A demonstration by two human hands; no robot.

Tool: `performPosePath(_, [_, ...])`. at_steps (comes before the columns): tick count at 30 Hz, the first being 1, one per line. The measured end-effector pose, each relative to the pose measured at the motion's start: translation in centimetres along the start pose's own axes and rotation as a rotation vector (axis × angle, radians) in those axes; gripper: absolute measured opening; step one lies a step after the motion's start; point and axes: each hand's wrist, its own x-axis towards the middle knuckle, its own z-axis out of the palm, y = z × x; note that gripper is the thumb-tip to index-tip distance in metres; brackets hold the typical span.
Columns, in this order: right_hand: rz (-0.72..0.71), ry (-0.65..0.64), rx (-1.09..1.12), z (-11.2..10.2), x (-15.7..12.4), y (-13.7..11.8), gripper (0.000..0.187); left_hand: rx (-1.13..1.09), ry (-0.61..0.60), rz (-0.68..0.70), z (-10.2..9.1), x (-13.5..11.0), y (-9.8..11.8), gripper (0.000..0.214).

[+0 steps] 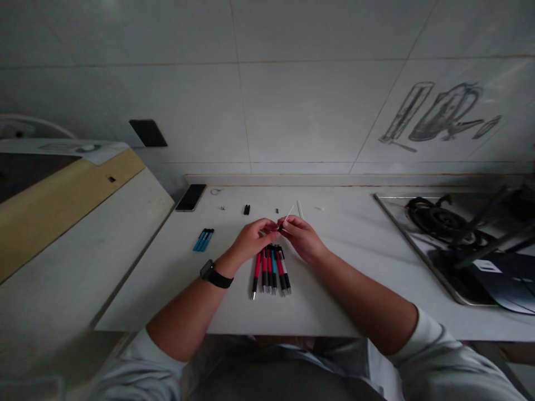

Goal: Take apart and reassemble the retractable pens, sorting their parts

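Above a row of pens, my two hands meet over the white counter. My right hand (301, 235) pinches a thin white pen refill (289, 212) that slants upward, with a small black pen part (281, 227) at its lower end. The fingertips of my left hand (254, 236) are closed close to that black part; what they hold, if anything, is hidden. Several assembled pens (270, 273), red, blue and white with black grips, lie side by side just below my hands. Beyond my right hand lie more white refills (300, 209).
Blue pen barrels (203, 240) lie at the left. Along the back are a phone (191, 197), a ring-like item (215, 191), black pen parts (247, 209) and a tiny dark piece (276, 211). A gas stove (443, 223) stands at the right, and a white cabinet (83, 223) at the left.
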Motion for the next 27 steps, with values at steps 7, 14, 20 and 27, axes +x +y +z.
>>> performPosePath(7, [0.028, 0.051, 0.054, -0.1, 0.3, 0.5, 0.033, -0.141, -0.015, -0.021, 0.5, 0.3, -0.7, 0.030])
performPosePath(14, [0.040, 0.104, 0.087, -1.1, 0.9, 0.7, 0.038, -0.069, 0.019, 0.016, 0.3, 0.2, -1.2, 0.025])
performPosePath(20, [0.034, 0.111, 0.109, -0.9, 0.9, 0.8, 0.039, -0.022, 0.042, 0.037, 0.3, 0.3, -1.5, 0.022])
performPosePath(27, [0.047, 0.128, 0.106, -1.2, 1.0, 1.0, 0.041, 0.042, 0.031, 0.043, 0.1, 0.1, -1.3, 0.017])
